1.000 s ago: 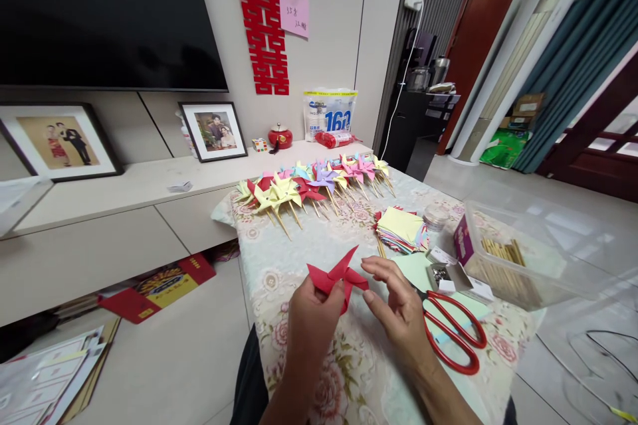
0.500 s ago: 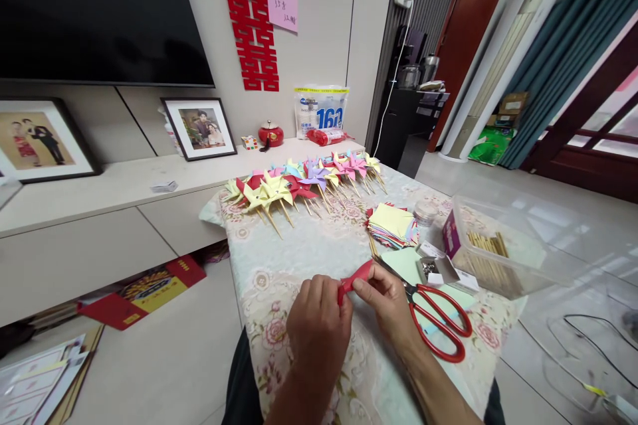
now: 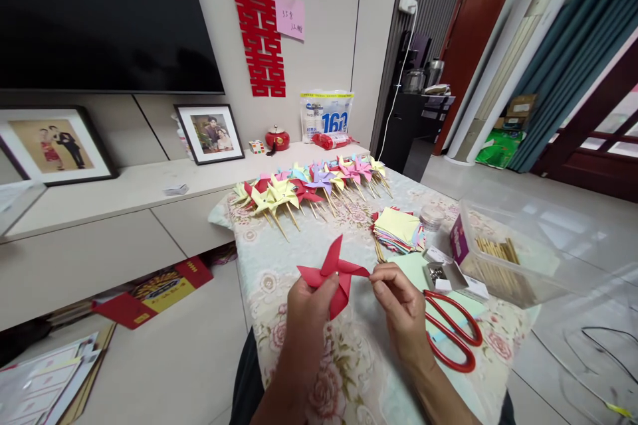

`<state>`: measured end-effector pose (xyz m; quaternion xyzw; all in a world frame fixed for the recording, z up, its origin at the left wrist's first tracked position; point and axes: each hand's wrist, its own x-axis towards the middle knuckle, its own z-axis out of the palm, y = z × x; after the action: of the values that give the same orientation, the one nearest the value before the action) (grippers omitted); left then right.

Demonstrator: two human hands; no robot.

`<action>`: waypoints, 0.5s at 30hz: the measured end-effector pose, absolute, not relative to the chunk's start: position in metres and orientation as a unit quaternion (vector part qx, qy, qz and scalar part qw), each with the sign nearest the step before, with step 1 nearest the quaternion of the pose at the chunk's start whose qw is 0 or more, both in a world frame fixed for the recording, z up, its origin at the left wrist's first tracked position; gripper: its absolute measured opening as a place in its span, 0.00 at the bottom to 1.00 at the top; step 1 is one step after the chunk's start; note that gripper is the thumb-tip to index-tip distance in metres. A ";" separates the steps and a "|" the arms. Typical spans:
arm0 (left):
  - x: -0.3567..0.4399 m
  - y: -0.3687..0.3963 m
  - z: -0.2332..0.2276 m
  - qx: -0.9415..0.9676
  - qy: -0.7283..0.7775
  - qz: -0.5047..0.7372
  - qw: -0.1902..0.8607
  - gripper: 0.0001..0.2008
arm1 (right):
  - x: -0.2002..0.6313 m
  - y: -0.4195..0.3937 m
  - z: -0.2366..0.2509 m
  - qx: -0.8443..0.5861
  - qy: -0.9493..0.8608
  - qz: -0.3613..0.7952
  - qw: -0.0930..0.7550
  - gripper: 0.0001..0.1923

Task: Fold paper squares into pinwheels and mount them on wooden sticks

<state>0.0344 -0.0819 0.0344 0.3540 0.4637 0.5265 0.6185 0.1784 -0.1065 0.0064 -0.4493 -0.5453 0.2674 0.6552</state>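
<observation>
A red paper pinwheel [image 3: 339,282] with spread, folded blades is held above the table. My left hand [image 3: 310,309] is closed on it, the thumb pressed near its centre. My right hand [image 3: 399,299] pinches the tip of the blade that points right. Red-handled scissors [image 3: 456,342] lie just right of my right hand, their blades hidden behind it. Beyond my hands stands a row of finished pinwheels on sticks [image 3: 319,179] in yellow, red, purple and pink. A stack of coloured paper squares [image 3: 399,229] sits farther back on the right.
A clear plastic box [image 3: 543,279] holds wooden sticks [image 3: 498,255] at the table's right. Beside it lie an open small box of metal pins [image 3: 443,273], a round clear container [image 3: 432,217] and pale green paper [image 3: 411,265]. A floral cloth [image 3: 269,255] covers the table.
The red paper has turned from a side-on, gathered shape to face me as an open pinwheel. My right hand has shifted from its middle to one blade tip.
</observation>
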 end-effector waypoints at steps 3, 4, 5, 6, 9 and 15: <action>0.034 -0.081 0.042 0.251 0.381 0.541 0.706 0.09 | 0.175 -0.109 0.010 -0.463 -0.585 0.249 0.617 0.07; 0.035 -0.081 0.043 0.230 0.373 0.549 0.712 0.09 | 0.174 -0.109 0.010 -0.470 -0.587 0.256 0.607 0.07; 0.036 -0.081 0.043 0.213 0.369 0.556 0.714 0.09 | 0.173 -0.108 0.010 -0.476 -0.583 0.268 0.602 0.08; 0.036 -0.082 0.043 0.199 0.367 0.561 0.715 0.09 | 0.173 -0.107 0.008 -0.482 -0.573 0.286 0.598 0.10; 0.037 -0.080 0.040 0.168 0.363 0.581 0.709 0.10 | 0.173 -0.103 0.002 -0.494 -0.515 0.347 0.608 0.12; 0.037 -0.079 0.037 0.162 0.351 0.566 0.728 0.10 | 0.171 -0.095 0.001 -0.443 -0.372 0.545 0.607 0.17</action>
<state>0.0369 -0.0793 0.0368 0.1617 0.3513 0.5657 0.7283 0.1712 -0.0951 0.0006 -0.4427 -0.3718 0.5448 0.6074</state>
